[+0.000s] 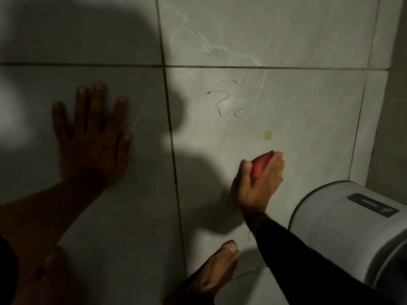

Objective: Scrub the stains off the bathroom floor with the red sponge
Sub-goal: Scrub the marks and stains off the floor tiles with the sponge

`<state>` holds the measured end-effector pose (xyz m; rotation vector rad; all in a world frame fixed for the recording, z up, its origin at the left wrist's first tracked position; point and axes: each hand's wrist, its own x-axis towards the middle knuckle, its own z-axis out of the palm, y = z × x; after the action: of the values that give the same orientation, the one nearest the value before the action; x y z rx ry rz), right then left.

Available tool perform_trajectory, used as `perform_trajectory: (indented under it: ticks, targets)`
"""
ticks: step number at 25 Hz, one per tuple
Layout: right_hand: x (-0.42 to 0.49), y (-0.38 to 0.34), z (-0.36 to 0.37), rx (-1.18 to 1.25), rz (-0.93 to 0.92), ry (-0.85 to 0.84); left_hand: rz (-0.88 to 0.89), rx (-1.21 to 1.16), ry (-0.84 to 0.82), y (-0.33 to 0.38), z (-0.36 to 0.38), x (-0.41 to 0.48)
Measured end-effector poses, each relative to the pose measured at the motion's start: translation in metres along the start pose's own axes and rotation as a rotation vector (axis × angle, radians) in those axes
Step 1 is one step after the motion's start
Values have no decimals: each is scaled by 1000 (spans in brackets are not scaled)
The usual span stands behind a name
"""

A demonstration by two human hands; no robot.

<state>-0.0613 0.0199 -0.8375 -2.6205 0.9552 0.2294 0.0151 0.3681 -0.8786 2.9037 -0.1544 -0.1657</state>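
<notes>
Both hands are down on the gray tile floor (286,36). The left hand (92,139) lies flat with its fingers spread wide, holding nothing, just left of a dark grout line (174,164) that runs up and down. The right hand (259,179) is curled around the red sponge (261,165) and presses it on the tile to the right of that line. Only a bit of the sponge shows between the thumb and the fingers.

Just past the sponge sits a small yellow spot (267,134). Farther up are thin black squiggles (222,102). Bare tile lies all around these marks, up to another grout line that runs side to side above them.

To the right, a round gray bin (343,225) stands near the right arm. Behind it a low tiled ledge (396,106) closes off that side. A bare foot (218,269) rests on the floor below the right hand, near the up-and-down line.
</notes>
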Motion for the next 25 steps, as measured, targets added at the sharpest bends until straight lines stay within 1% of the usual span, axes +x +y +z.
perform_trajectory:
  ticks: [1, 2, 3, 4, 5, 6, 7, 8, 10, 12, 13, 14, 16, 17, 18, 19, 20, 21, 22, 24, 25]
  targets:
    - [28, -8, 1, 15, 78, 85, -2, 4, 8, 0, 0, -1]
    - [58, -23, 5, 17, 116, 157, -6, 12, 15, 1, 1, 0]
    - [83, -41, 10, -9, 73, 183, -9, 19, 16, 1, 2, 1]
    - [96, -55, 16, -42, -51, 166, -10, 21, 12, 1, 3, 3]
    - [98, -61, 20, -70, -209, 123, -14, 26, 11, 2, 3, 3]
    - [88, -59, 21, -83, -329, 65, -22, 38, 13, 2, 3, 2]
    - [69, -50, 18, -85, -372, 9, -29, 48, 12, 3, 2, 0]
    - [52, -38, 11, -87, -345, -25, -28, 47, 12, 3, 1, 0]
    - [48, -27, -3, -47, -174, 22, -12, 21, 15, 4, 0, 3]
    - [82, -54, 0, -13, 9, 141, -13, 16, 19, 4, 1, 3]
    - [104, -79, 5, -17, 12, 192, -13, 18, 22, 2, 2, 2]
    - [121, -103, 11, -38, -89, 186, -11, 23, 26, 2, 2, 1]
    - [120, -128, 25, -84, -453, 106, -6, 20, 30, 2, 2, 1]
    - [104, -125, 28, -106, -568, 47, -6, 13, 27, 2, 1, 2]
    - [83, -116, 27, -130, -606, -20, -10, 6, 24, 2, 0, 3]
    - [65, -100, 21, -153, -597, -57, -14, 4, 23, 3, -1, 3]
    - [56, -83, 14, -157, -562, -58, -17, 10, 24, 3, -1, 2]
    - [60, -79, 10, -138, -501, -30, -13, 21, 27, 3, 0, 1]
    - [74, -85, 10, -116, -402, 39, -8, 28, 34, 3, 1, 1]
    - [113, -135, 24, -52, -126, 214, 4, 27, 55, 2, 4, 2]
    - [126, -166, 33, -37, -106, 246, 9, 26, 60, 1, 6, 1]
